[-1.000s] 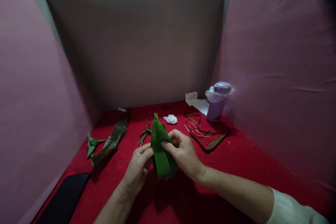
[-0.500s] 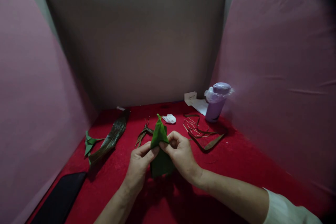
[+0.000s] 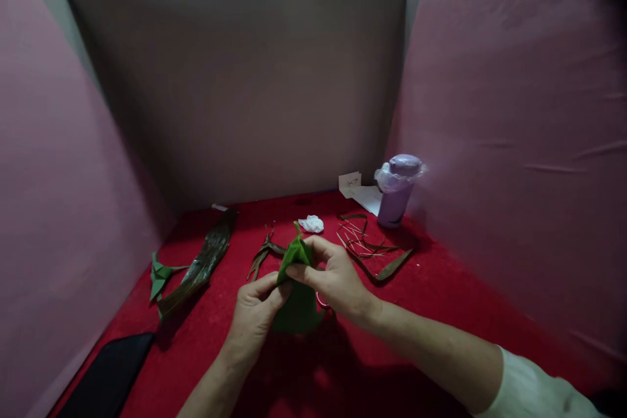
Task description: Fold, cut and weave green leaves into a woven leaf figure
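A green leaf [image 3: 296,307], folded to a narrow top with a thin tip sticking up, is held above the red cloth between both hands. My left hand [image 3: 255,313] pinches its left edge between thumb and fingers. Higher up, my right hand [image 3: 330,274] grips the folded upper part, its thumb pressed across the front. Under the right palm shows a small curved, ring-like red and pale thing, mostly hidden. Beyond the leaf lie a dried brown leaf scrap [image 3: 264,253] and crumpled white tissue [image 3: 311,224].
Thin pale sticks [image 3: 357,240] lie among a brown strip [image 3: 392,268] at right. A purple tumbler [image 3: 394,204] in plastic wrap stands behind, near white papers [image 3: 366,198]. Leftward are a long dark leaf [image 3: 203,268], a green leaf piece [image 3: 160,276] and a black flat object [image 3: 110,375].
My right hand has shifted left and up on the leaf, and its thumb now lies across the fold. The leaf's pointed top looks more crumpled. The whole view has shifted slightly.
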The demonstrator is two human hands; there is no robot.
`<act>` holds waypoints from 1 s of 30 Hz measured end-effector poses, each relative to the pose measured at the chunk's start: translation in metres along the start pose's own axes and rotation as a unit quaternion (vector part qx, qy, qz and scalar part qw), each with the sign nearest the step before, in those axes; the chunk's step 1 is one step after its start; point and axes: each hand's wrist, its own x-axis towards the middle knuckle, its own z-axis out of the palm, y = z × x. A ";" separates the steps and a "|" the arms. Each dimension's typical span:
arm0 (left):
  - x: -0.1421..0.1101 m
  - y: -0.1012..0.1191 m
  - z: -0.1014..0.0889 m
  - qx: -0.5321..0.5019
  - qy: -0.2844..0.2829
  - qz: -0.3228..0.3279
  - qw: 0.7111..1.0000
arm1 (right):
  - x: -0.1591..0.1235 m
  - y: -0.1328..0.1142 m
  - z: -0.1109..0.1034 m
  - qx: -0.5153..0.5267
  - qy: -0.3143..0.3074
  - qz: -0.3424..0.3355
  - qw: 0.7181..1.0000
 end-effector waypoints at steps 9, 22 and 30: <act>-0.002 0.008 0.006 -0.017 -0.019 -0.059 0.998 | 0.003 0.010 0.001 0.166 -0.005 0.092 0.982; 0.000 0.006 0.005 -0.003 0.049 -0.119 0.992 | 0.009 0.014 0.004 0.184 -0.007 0.094 0.978; -0.001 0.022 -0.001 -0.040 0.111 -0.130 0.984 | 0.025 0.008 -0.048 -0.311 -0.061 -0.098 0.943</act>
